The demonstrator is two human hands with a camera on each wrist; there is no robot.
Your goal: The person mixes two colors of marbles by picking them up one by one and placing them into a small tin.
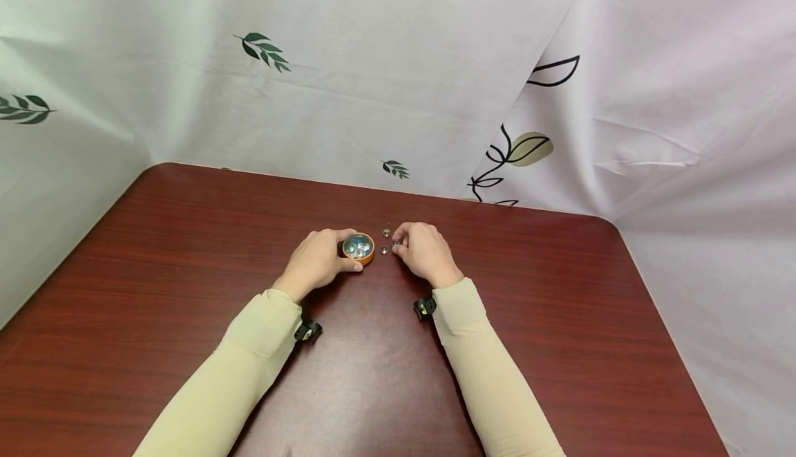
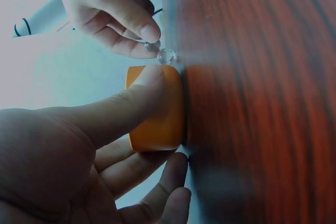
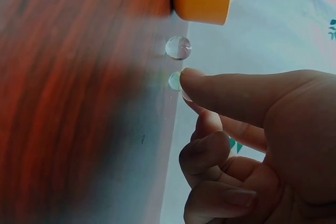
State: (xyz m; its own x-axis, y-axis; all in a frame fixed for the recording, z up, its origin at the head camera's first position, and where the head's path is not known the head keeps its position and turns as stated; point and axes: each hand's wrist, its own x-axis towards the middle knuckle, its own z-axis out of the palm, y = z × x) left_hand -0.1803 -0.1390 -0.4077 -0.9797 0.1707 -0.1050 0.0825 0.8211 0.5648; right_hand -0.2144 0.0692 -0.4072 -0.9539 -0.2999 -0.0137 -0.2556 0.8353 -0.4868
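Observation:
My left hand (image 1: 318,260) grips a small round orange container (image 2: 157,114) standing on the table, thumb on the near side and fingers on the far side. Seen from above, clear glass marbles (image 1: 358,246) fill its top. To its right, my right hand (image 1: 425,252) pinches a glass marble (image 1: 396,243) between thumb and index finger, low over the table; the other fingers are curled in. Two loose marbles lie between the hands: a nearer one (image 1: 384,249) beside the container, and a farther one (image 1: 386,233).
The dark red wood-grain table (image 1: 348,388) has rounded far corners. A white cloth with leaf prints (image 1: 398,77) hangs behind it and along the sides. Each wrist carries a black strapped-on camera, one on the left (image 1: 308,331) and one on the right (image 1: 425,308).

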